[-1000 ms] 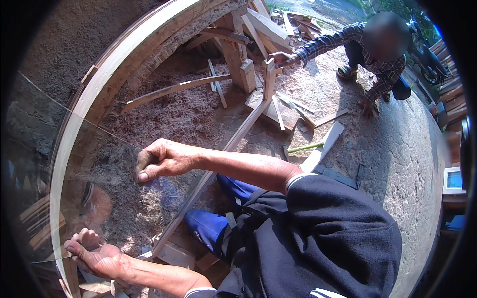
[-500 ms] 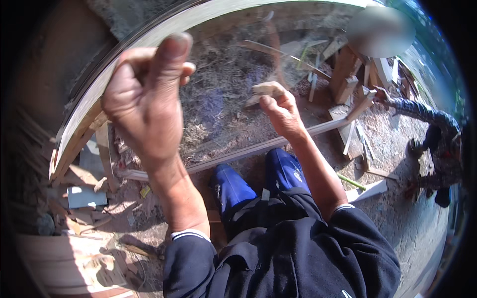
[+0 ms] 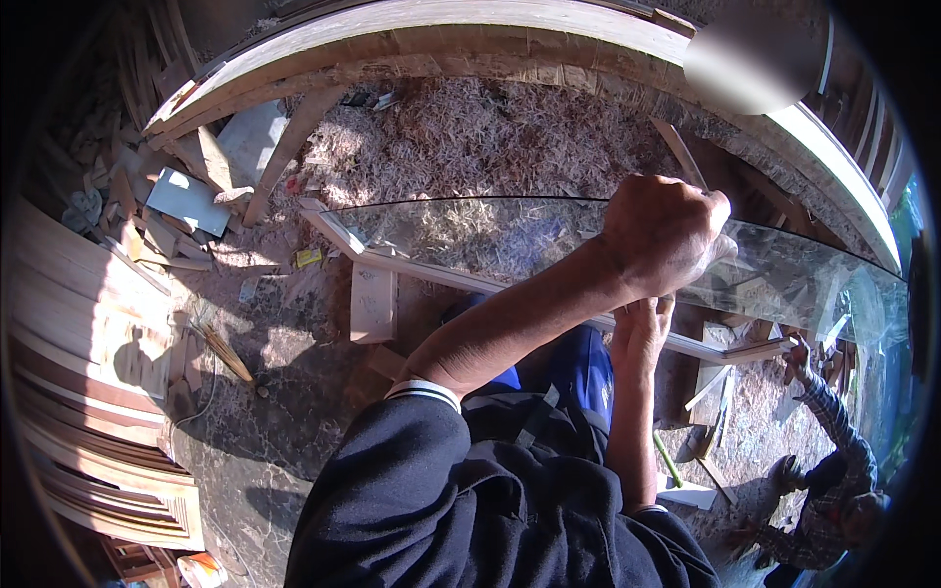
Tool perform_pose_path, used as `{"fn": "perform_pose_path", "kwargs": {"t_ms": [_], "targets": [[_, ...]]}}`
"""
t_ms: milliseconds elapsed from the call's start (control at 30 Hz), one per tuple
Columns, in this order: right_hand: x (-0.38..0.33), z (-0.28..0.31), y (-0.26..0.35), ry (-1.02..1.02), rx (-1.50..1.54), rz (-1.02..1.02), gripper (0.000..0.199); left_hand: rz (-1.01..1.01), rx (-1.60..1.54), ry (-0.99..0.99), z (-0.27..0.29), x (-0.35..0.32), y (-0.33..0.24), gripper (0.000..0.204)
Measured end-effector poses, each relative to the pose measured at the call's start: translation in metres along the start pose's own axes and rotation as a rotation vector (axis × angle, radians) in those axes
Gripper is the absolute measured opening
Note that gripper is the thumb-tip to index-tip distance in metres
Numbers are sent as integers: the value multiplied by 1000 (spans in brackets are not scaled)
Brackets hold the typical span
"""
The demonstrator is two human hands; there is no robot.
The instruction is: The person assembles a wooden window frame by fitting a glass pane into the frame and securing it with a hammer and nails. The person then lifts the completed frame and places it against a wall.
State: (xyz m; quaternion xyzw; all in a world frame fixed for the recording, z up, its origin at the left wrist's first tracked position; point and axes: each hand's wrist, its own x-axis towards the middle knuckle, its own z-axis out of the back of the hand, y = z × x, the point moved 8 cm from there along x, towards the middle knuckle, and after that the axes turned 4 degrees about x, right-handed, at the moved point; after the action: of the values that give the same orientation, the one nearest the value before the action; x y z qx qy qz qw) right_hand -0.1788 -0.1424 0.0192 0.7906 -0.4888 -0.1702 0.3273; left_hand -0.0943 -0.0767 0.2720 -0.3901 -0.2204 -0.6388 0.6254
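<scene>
A clear glass pane (image 3: 470,225) stretches across in front of me, with a narrow pale wooden frame rail (image 3: 431,274) along its near side. My left hand (image 3: 667,230) reaches across to the right over the pane, its fingers curled into a fist; what they hold, if anything, is hidden. Just below it is my right hand (image 3: 640,333), closed with fingertips upward, close to the rail. Its fingertips are partly covered by my left hand. At the right, a co-worker's hand (image 3: 799,358) touches the far end of the rail.
A large curved wooden piece (image 3: 470,49) arches beyond the pane. Pale wood shavings (image 3: 441,137) cover the ground. Stacked wooden panels (image 3: 88,392) stand at the left, near a light flat board (image 3: 189,201). The co-worker (image 3: 843,490) is low at the right.
My view has shifted. My left hand has swung from the upper left across to the right, above my right hand. The curved piece and the shavings now show more fully.
</scene>
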Motion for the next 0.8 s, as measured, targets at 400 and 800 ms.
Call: {"fn": "perform_pose_path", "kwargs": {"t_ms": [400, 800], "targets": [[-22, 47, -107, 53, 307, -239, 57, -29, -34, 359, -80, -48, 6, 32], [-34, 40, -166, 56, 432, -409, 47, 4, 29, 488, -113, -74, 26, 30]]}}
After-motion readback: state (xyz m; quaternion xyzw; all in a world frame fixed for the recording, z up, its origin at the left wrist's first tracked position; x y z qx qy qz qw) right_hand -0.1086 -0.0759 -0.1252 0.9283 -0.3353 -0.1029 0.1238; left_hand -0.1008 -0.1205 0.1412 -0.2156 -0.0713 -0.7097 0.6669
